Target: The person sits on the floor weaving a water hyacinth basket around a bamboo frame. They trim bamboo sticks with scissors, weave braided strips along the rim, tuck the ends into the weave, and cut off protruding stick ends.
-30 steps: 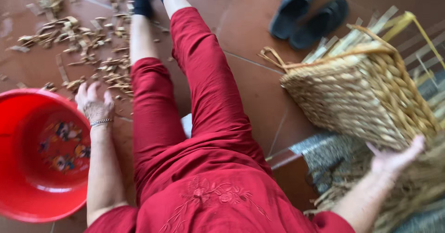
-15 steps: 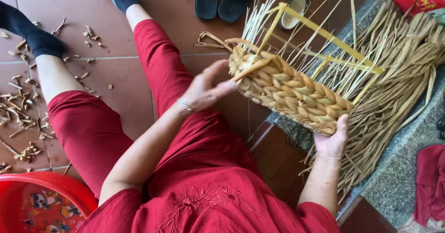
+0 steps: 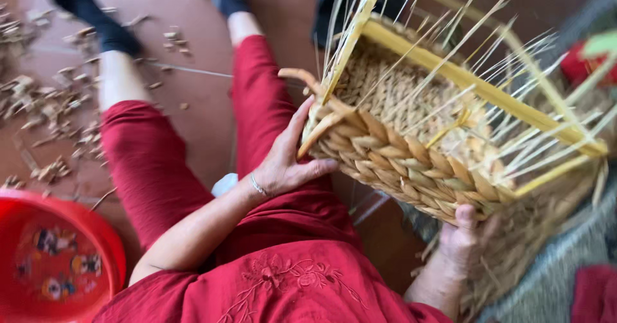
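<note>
Half-woven rectangular straw basket on a yellow frame (image 3: 418,162), loose stalks standing up from its rim: held over the lap, tilted, long axis running from near left to far right. Left hand (image 3: 289,162): fingers spread flat against the basket's near-left braided corner, pressing rather than clasping. Right hand (image 3: 466,239): beneath the near-right edge, fingers curled up onto the weave, bearing the weight. Both hands touch it; neither is nearer. Red trousers (image 3: 167,169) below; round red plastic tub (image 3: 58,265) at left; straw scraps (image 3: 45,104) on the tiled floor (image 3: 186,14).
</note>
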Available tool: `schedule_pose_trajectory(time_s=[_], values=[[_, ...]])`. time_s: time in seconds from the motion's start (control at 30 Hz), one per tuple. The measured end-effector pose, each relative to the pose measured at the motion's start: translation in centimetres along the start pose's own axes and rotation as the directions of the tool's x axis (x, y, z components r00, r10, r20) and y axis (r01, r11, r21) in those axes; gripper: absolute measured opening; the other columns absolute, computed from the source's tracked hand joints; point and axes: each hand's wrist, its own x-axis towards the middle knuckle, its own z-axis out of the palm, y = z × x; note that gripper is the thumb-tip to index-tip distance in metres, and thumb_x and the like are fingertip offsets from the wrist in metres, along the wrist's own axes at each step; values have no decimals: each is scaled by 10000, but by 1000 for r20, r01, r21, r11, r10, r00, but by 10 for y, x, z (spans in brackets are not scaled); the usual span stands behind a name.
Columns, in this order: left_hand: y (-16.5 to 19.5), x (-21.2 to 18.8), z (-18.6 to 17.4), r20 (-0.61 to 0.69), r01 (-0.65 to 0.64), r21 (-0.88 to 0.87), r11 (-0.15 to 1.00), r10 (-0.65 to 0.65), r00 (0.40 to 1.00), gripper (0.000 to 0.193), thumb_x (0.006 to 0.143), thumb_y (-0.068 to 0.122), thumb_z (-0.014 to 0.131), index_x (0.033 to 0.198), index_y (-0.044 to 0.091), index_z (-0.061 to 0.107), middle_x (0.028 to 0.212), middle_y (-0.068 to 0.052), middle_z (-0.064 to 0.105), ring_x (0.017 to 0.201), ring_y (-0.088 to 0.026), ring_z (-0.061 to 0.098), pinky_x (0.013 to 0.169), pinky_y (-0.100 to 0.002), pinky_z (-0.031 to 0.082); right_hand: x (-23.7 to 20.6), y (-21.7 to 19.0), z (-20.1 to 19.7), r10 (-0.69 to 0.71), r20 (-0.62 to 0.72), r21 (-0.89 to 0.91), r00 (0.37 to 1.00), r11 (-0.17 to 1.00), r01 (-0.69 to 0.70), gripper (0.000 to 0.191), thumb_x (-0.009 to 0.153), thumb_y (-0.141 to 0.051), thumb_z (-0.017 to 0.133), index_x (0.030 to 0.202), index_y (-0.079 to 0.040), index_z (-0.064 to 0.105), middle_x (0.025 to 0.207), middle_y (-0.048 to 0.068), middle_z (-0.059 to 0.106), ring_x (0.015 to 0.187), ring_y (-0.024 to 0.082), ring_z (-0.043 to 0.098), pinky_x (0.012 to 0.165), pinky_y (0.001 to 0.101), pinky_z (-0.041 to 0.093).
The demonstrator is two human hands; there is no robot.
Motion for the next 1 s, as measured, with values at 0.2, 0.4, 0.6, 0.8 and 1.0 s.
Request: schedule_pose_trajectory(time_s=[0.2,0.4,0.6,0.8,1.0], values=[[27,-84,-59,-341,-143,-33,989,123,932,1094,905,112,816,1670,29,39,1649,-175,375,1530,-255,415,1290,-399,347,44,13,109,-97,307,67,947,995,80,1005,930,-380,840,1646,23,261,1618,149,422,1433,258,437,1279,407,372],[31,-165,-154,-691,-179,-90,980,68,720,1044,892,65,726,1676,73,37,1597,-164,438,1464,-254,497,1215,-393,434,50,56,288,-82,629,136,773,991,-5,958,936,-345,804,1666,27,307,1601,151,449,1477,254,459,1275,378,361],[15,-213,-217,-820,-66,45,997,74,568,979,889,49,730,1673,49,144,1624,-154,425,1498,-249,450,1238,-383,401,33,98,402,-3,780,214,625,941,-263,737,1008,-116,730,1623,-13,338,1603,105,460,1492,220,453,1297,378,350],[-15,-226,-226,-796,111,96,989,9,605,929,906,150,754,1636,12,195,1628,-172,387,1504,-257,388,1212,-380,343,36,133,396,205,720,-67,663,972,-227,649,1042,-187,685,1602,4,417,1463,87,571,1303,166,530,1166,327,391],[-50,-229,-221,-802,166,-160,973,-226,552,542,1114,259,508,1577,-16,440,1258,-206,541,1151,-218,498,1011,-358,417,35,145,352,200,729,-147,654,980,-136,689,1042,-336,675,1581,-3,403,1486,90,556,1346,180,529,1181,330,403]])
